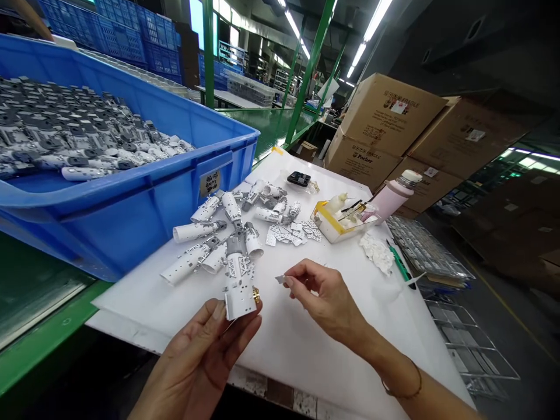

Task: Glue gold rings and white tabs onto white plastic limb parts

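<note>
My left hand (210, 344) grips the lower end of a white-and-grey cylindrical model part (238, 286), which is held upright with its dark end up. A small gold piece (256, 294) shows at its right side by my fingertips. To the right, my right hand (326, 297) pinches a small flat grey piece (280, 280) between thumb and forefinger, a short way apart from the model part. Beyond both hands lie several similar cylindrical parts (188, 262) and a heap of flat white-and-grey plates (293, 233) on the white table (315, 367).
At the left a big blue bin (175, 192) full of like parts borders the table. A yellow-edged tray (335, 227) with small bottles, a pink bottle (389, 198), crumpled tissue (377, 253) and a green tool (398, 261) lie right. Cardboard boxes (385, 122) stand behind.
</note>
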A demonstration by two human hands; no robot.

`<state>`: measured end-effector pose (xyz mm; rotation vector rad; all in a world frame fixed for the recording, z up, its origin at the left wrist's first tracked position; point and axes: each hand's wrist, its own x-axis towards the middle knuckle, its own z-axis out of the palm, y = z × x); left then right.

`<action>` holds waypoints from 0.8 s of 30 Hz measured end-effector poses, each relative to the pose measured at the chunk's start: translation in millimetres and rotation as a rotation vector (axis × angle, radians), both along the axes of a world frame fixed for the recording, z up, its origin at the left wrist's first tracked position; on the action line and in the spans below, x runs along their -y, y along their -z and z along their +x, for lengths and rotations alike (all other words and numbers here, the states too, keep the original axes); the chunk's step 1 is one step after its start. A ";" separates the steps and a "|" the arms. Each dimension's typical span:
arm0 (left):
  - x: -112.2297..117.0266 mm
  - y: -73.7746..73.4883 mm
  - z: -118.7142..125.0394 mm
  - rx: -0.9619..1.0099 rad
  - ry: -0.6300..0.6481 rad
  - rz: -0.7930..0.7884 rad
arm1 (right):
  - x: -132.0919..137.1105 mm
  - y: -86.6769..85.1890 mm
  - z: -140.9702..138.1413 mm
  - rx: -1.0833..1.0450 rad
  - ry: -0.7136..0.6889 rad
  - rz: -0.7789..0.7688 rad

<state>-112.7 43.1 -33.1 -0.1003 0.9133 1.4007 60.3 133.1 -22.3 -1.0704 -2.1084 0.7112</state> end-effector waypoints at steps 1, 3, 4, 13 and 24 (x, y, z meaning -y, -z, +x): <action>-1.2 0.2 2.6 0.000 0.002 0.010 | 3.0 -2.9 3.9 -0.055 0.006 -0.095; -2.9 0.8 7.8 0.003 0.010 0.036 | 9.4 -5.7 10.2 -0.183 0.031 -0.234; -3.4 0.8 10.7 0.003 0.016 0.045 | 12.9 -5.8 12.5 -0.239 0.048 -0.243; -6.2 -9.1 34.2 0.089 0.071 -0.057 | 30.4 7.9 29.2 -0.190 -0.014 0.263; -6.7 7.5 30.4 0.065 0.052 -0.041 | 37.3 33.7 73.0 0.385 -0.229 0.541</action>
